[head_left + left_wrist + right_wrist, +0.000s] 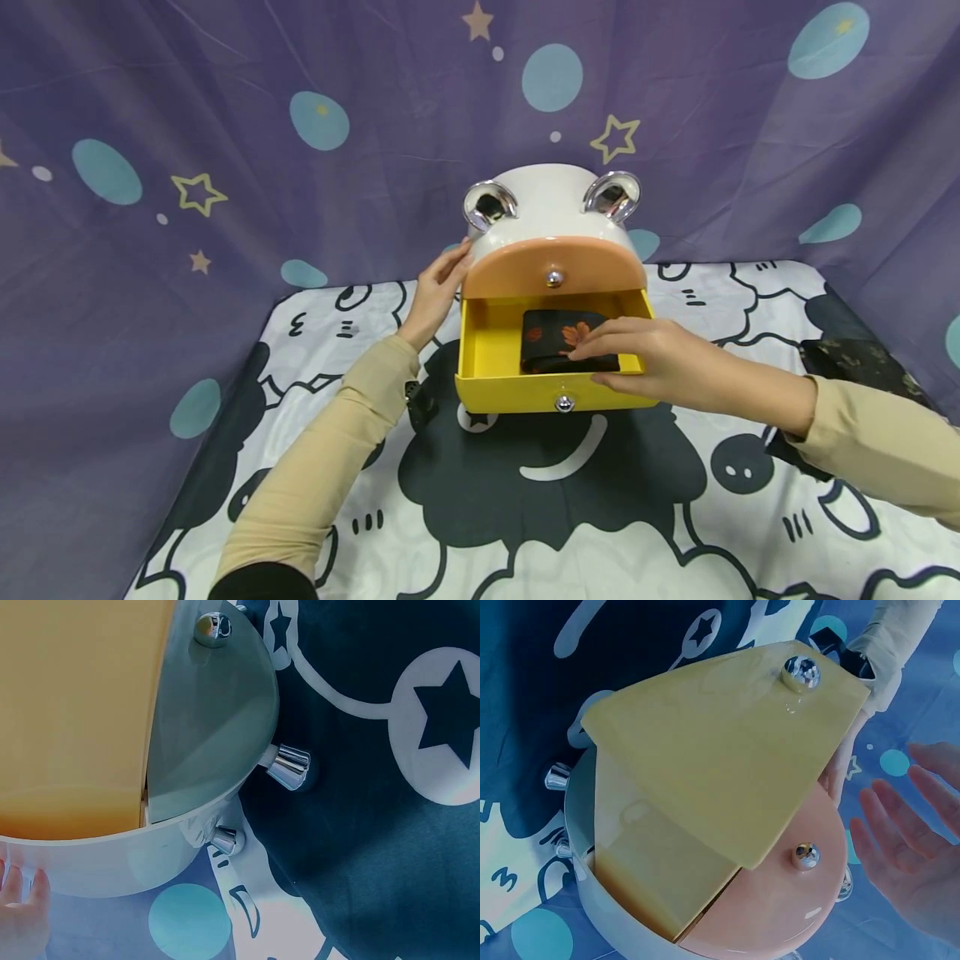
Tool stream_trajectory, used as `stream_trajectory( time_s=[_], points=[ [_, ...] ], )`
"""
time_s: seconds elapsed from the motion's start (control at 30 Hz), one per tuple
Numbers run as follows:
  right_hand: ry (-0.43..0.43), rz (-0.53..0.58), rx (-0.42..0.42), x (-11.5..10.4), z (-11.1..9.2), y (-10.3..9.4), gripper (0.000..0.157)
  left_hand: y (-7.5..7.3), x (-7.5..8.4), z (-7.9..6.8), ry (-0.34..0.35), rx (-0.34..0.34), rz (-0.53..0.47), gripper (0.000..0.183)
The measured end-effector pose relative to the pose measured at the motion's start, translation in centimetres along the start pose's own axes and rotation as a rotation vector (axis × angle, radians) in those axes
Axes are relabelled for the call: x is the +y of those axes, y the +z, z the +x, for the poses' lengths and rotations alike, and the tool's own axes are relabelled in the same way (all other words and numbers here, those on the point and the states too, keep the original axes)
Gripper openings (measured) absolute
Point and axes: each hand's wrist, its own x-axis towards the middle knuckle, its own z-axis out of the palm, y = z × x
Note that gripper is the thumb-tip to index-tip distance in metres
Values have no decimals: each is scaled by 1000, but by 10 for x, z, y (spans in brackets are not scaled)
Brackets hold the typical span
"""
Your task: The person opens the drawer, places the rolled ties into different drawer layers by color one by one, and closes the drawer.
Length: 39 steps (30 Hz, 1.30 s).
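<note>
A white cabinet (551,196) shaped like a frog's head has a yellow drawer (517,393) pulled out below a closed orange drawer front (510,271). Inside the yellow drawer lies a folded black item (551,333) printed with orange leaves. My right hand (652,358) reaches over the drawer's right side, fingers extended and overlapping the black item; the right wrist view shows those fingers spread and relaxed. My left hand (437,296) rests its fingertips on the cabinet's left side. In the left wrist view, the left fingers (34,896) lie against the white shell.
Silver knobs (564,403) sit on the drawer fronts, and two chrome eye shapes (489,205) stick out on top. A dark patterned item (862,367) lies at the table's right, partly behind the right sleeve. A purple curtain (420,100) hangs behind the black-and-white cloth (600,567).
</note>
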Motion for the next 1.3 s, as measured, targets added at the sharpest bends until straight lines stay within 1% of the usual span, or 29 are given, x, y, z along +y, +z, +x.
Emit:
stream_trajectory(
  time_s=[0.17, 0.27, 0.4, 0.47, 0.53, 0.57, 0.6, 0.7, 0.8, 0.93, 1.17, 1.3],
  points=[
    [-50, 0, 59, -3, -5, 5, 35, -1, -5, 2, 9, 2, 17, 41],
    [-66, -1, 85, -5, -8, 8, 31, -2, -3, 1, 1, 0, 10, 41],
    [-87, -13, 108, -6, -11, 12, 28, 1, 10, -5, -7, -6, 12, 41],
    [-104, -23, 124, -6, -13, 13, 31, 3, 16, -8, -7, -8, 15, 40],
    [-119, -25, 142, -6, -14, 15, 23, 4, 19, -10, -6, -7, 20, 40],
    [-124, -27, 152, -6, -14, 16, 22, 4, 19, -10, -6, -7, 21, 40],
    [-129, -27, 161, -6, -14, 17, 24, 4, 20, -10, -5, -6, 22, 40],
    [-138, -30, 184, -7, -15, 20, 41, 4, 20, -11, -4, -4, 21, 40],
    [-148, -40, 206, -8, -16, 23, 43, 4, 20, -11, -1, -4, 14, 40],
    [-184, -51, 242, -9, -17, 30, 40, 5, 20, -11, -10, -7, 14, 40],
    [-216, -78, 280, -9, -19, 42, 37, 0, -4, 1, 15, -3, 20, 41],
    [-209, -104, 296, -9, -20, 50, 37, 0, -3, 1, 6, -3, 10, 41]
  ],
)
